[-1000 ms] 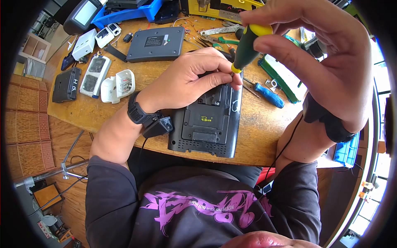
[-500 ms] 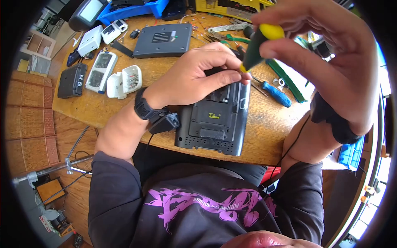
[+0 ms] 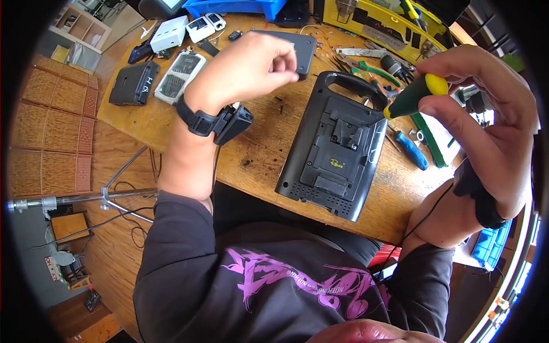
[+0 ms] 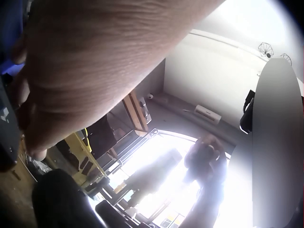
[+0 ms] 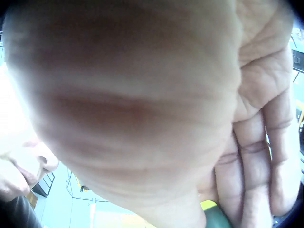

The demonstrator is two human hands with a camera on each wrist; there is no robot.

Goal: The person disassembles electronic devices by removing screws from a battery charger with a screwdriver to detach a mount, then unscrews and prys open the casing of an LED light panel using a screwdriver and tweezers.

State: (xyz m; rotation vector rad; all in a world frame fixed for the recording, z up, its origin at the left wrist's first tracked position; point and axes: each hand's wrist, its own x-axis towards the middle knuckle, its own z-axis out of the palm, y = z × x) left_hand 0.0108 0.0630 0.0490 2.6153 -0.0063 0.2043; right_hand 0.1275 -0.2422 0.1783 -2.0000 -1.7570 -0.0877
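Observation:
My right hand [image 3: 486,108] holds a screwdriver [image 3: 409,97] with a dark green and yellow handle, pinched between thumb and fingers. Its thin shaft slants down over the right edge of a black device [image 3: 320,157], which lies on the table with its battery plate up, yellow lettering on it and a carry handle at the far end. Away to the left of this device, my left hand [image 3: 249,71] is raised, fingers loosely bent, and nothing shows between them. In the right wrist view, the palm hides most of the screwdriver handle [image 5: 216,216].
A grey flat case [image 3: 306,54] lies partly behind the left hand. On the left are a black battery [image 3: 134,83] and a clear-lidded bit box [image 3: 178,77]. A blue screwdriver [image 3: 412,150] and pliers [image 3: 377,71] lie to the right. A yellow toolbox [image 3: 383,31] stands behind.
My left hand has let go of the screwdriver's lower end and moved left and up, off the device. The right hand still holds the screwdriver. The head view has shifted, so the device appears farther right.

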